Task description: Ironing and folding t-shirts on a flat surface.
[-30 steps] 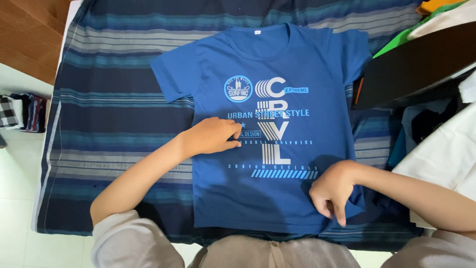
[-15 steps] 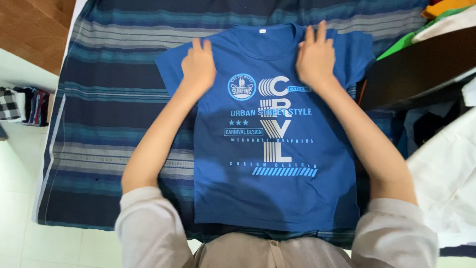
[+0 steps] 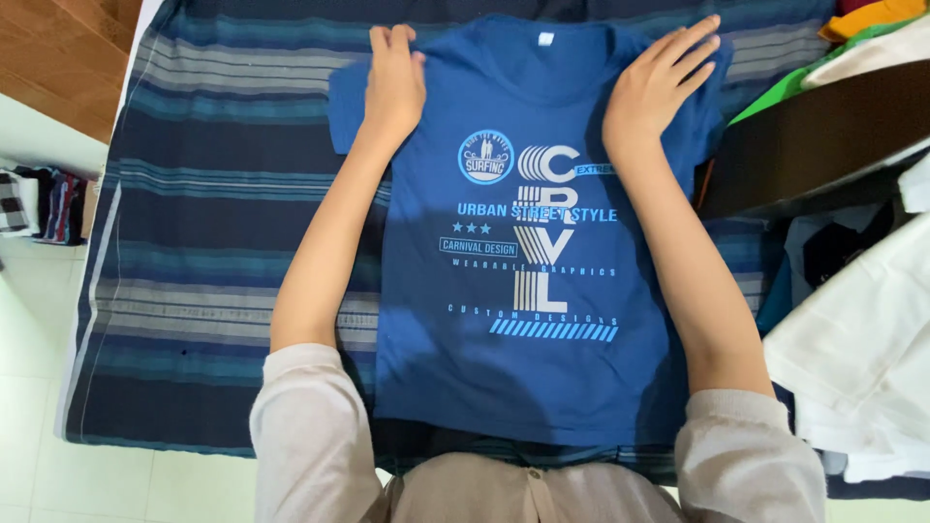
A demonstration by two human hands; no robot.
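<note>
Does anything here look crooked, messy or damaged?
Nothing looks damaged. The blue T-shirt lies flat, print up, on the striped cloth, with the left hand and right hand flat on its shoulders. The only untidy spot is the loose heap of clothes at the right edge, unfolded and overlapping.

My left hand [image 3: 392,82] and right hand [image 3: 659,87] cover the shoulders of the blue shirt [image 3: 523,358], my forearms hide its sides, and the clothes pile [image 3: 862,339] is cut off at the bed's right edge.
</note>
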